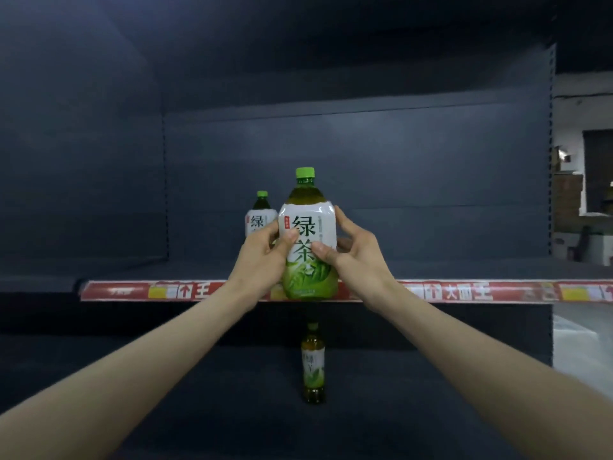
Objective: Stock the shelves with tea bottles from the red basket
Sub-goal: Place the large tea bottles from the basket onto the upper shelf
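Right now you hold the large tea bottle (308,240) upright at the centre of the frame, green cap up, long axis vertical. Your left hand (265,250) grips its left flank and your right hand (355,250) its right, each thumb lying across the label. Both are clamped on it, so neither is nearer.

Its base sits level with the red price strip (464,291) on the front edge of the shelf (431,267). I cannot tell whether it rests there or hangs just in front. A second bottle (260,215) stands on that shelf just up and left of your left hand, partly hidden by it.

I judge the coming move to be a short push straight back, kept to the right of that second bottle. Your forearms reach in from the lower corners, nearly straight. A slim bottle (312,363) stands on the shelf below, lower centre. The red basket is out of view.
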